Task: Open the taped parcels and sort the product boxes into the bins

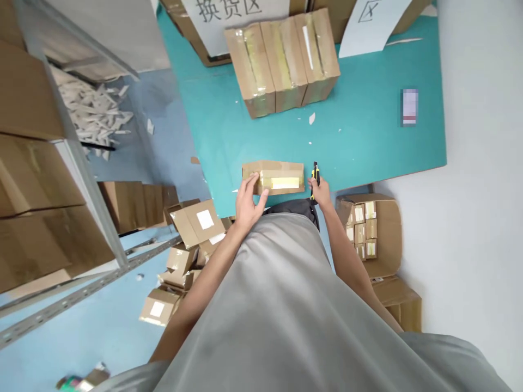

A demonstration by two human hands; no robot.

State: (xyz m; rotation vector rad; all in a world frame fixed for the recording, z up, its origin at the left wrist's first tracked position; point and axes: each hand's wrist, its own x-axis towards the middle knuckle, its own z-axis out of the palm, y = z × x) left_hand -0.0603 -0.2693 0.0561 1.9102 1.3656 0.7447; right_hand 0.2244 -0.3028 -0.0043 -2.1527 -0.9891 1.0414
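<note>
A small taped cardboard box [281,170] lies on the teal tabletop near its front edge, with a pale yellow strip on the side toward me. My left hand [248,204] rests on the left part of this box, its thumb and fingers apart. To the right of the box, my right hand [321,191] is closed around a yellow and black box cutter [315,175] that points away from me. Whether its blade is out is too small to tell.
Three taped cartons [281,62] stand in a row at the back of the teal table [376,130]. Paper scraps [312,118] lie before them. An open carton [388,234] of small boxes is at right below the table; loose cartons [196,223] pile up at left beside a metal shelf [93,201].
</note>
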